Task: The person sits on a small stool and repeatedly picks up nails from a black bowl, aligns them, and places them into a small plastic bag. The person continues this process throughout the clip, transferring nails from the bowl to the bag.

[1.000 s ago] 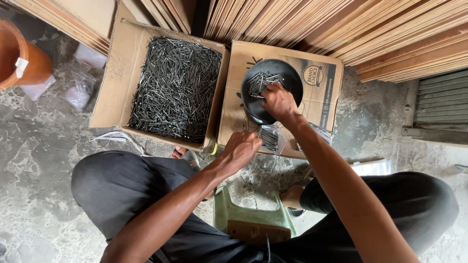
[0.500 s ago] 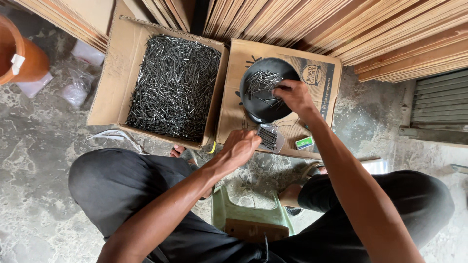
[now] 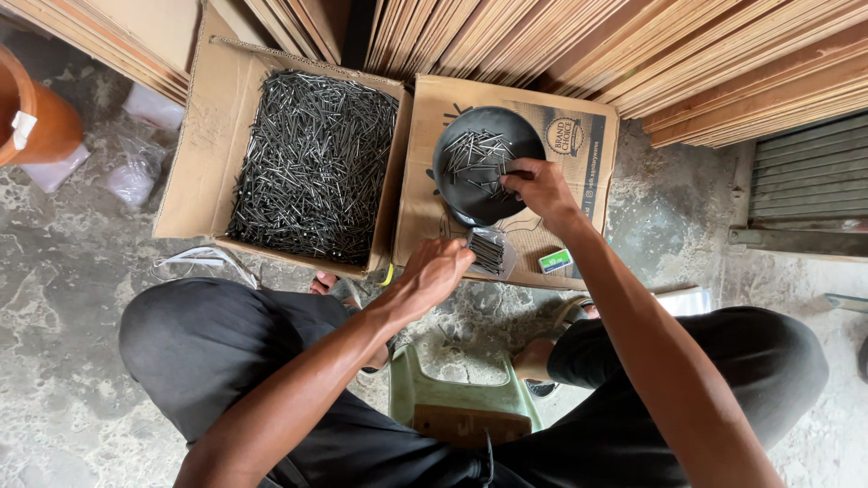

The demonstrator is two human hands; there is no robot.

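**Sorting nails from bowl into small packet**

Person sits on a green stool (image 3: 461, 407), seen from above. Right hand (image 3: 541, 188) rests at the right rim of a black bowl (image 3: 457, 194), fingers drawn together, pinching at loose nails (image 3: 477, 155) in the bowl; exactly how many it pinches cannot be told. Left hand (image 3: 432, 269) is curled shut around the edge of a small clear packet (image 3: 491, 252) holding a neat row of nails, just below the bowl.

Bowl and packet sit on a closed carton (image 3: 425, 217), brown, with a round printed badge and a dark band at its upper right. A small green-and-white box (image 3: 555, 261) lies on the carton near its lower right edge, beside the right forearm.

Left of it, touching, an open carton (image 3: 185, 194) is filled with dark nails (image 3: 312, 167), heaped and tangled.

Handling, as a judgement: nails are stiff, thin, sharp at the tip, likely a bit slick, light singly but heavy in bulk. Best taken mid-shank in a small bunch, heads aligned. Packet is soft film, puncture-prone; hold it by the mouth.

Around: wood boards (image 3: 561, 45) stacked behind, orange tub (image 3: 32, 117) at far left, clear bags (image 3: 136, 176) on a concrete floor (image 3: 63, 298).
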